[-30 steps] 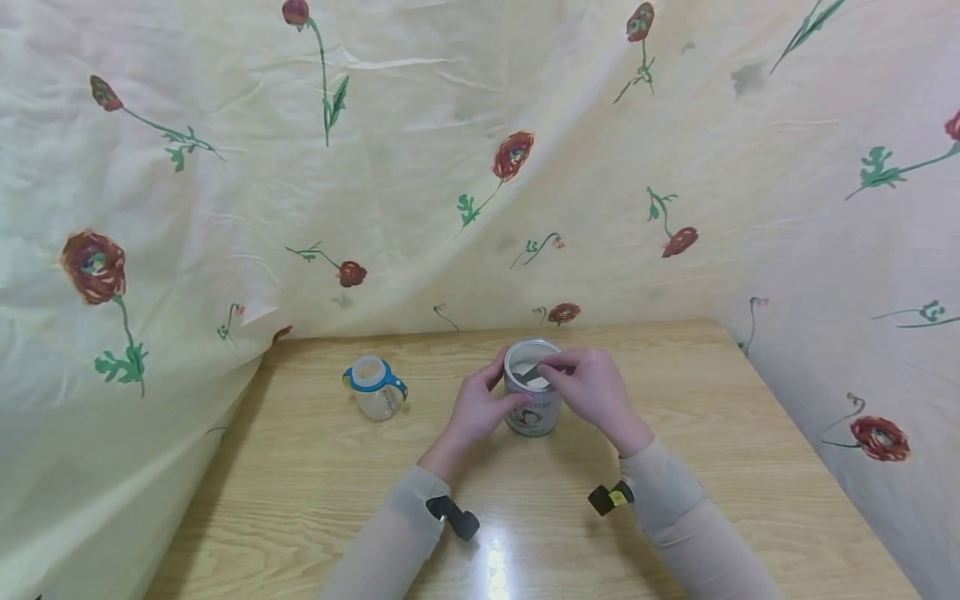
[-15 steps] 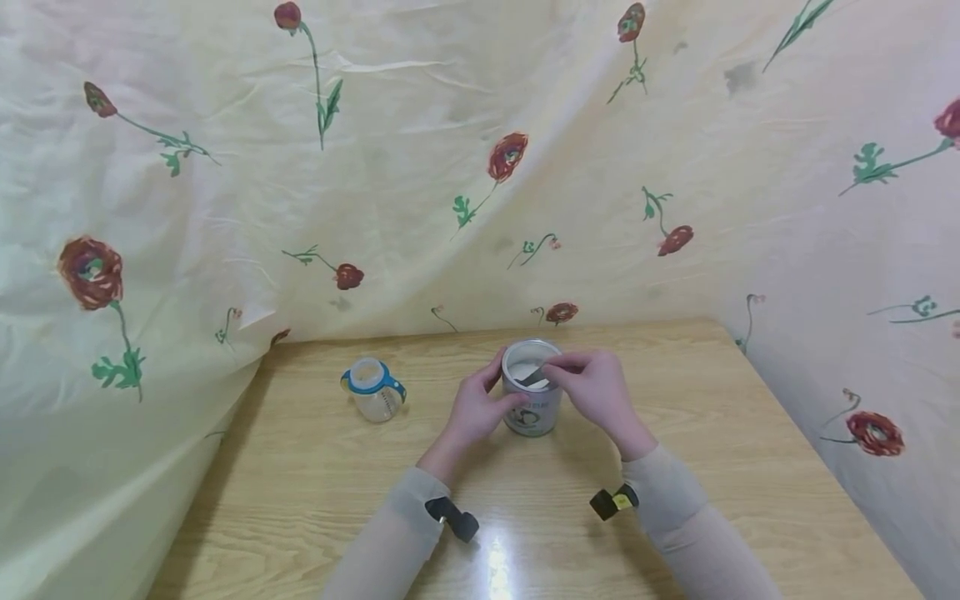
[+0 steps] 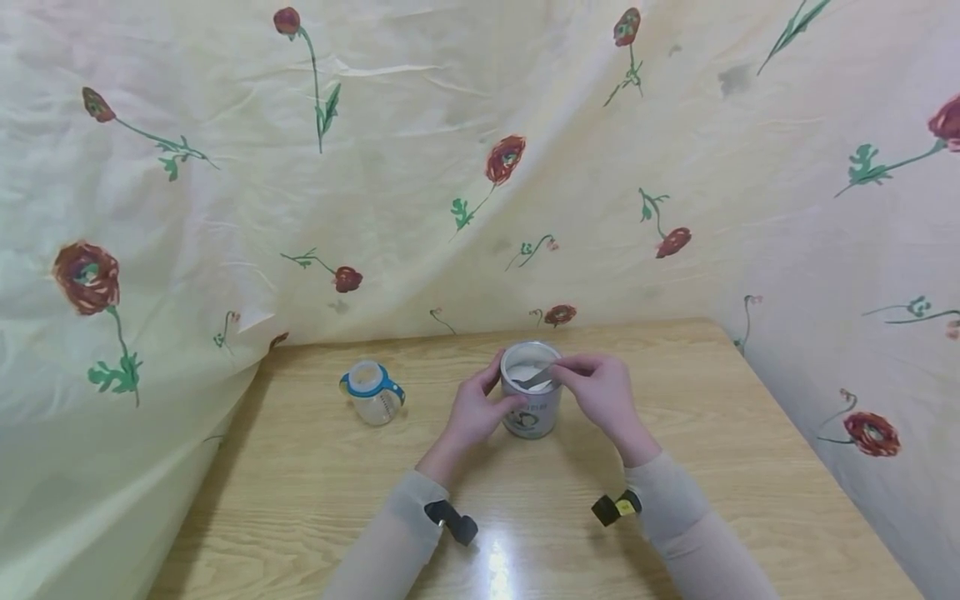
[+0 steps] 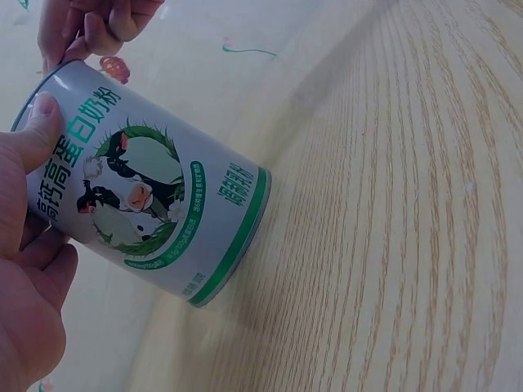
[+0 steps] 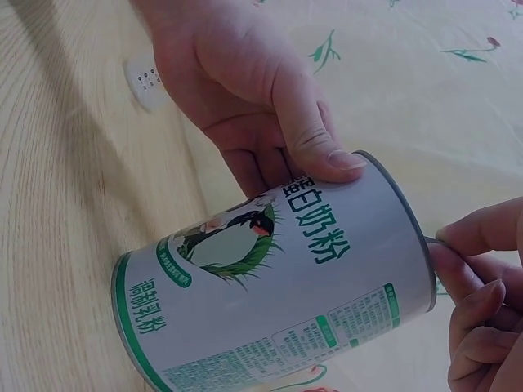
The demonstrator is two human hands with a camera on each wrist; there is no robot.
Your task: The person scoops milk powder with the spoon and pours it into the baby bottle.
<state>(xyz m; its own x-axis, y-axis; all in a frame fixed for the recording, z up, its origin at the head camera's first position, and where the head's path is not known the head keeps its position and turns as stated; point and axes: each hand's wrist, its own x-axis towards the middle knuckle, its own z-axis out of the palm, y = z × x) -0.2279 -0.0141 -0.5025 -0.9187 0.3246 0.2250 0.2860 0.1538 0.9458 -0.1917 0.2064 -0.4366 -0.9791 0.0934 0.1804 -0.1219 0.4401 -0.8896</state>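
Note:
An uncovered milk powder can [image 3: 531, 408], white with a green base band and a cow picture, stands upright near the table's middle. My left hand [image 3: 477, 408] grips it from the left, thumb on the front near the rim, as the left wrist view shows around the can [image 4: 155, 180]. At the right of the rim, my right hand [image 3: 600, 392] pinches the handle of a grey scoop [image 3: 534, 379], which reaches into the can over white powder. In the right wrist view the right-hand fingers [image 5: 482, 286] are right at the rim; the scoop's end is hidden inside the can.
A clear baby bottle [image 3: 375, 398] with a blue collar and two handles stands left of the can on the wooden table [image 3: 300, 500]. A flowered cloth [image 3: 420, 167] hangs behind the table and along its sides.
My right hand has shifted slightly right with the scoop, and more of the scoop shows at the can's mouth. My left hand keeps its grip. The head view has drifted slightly.

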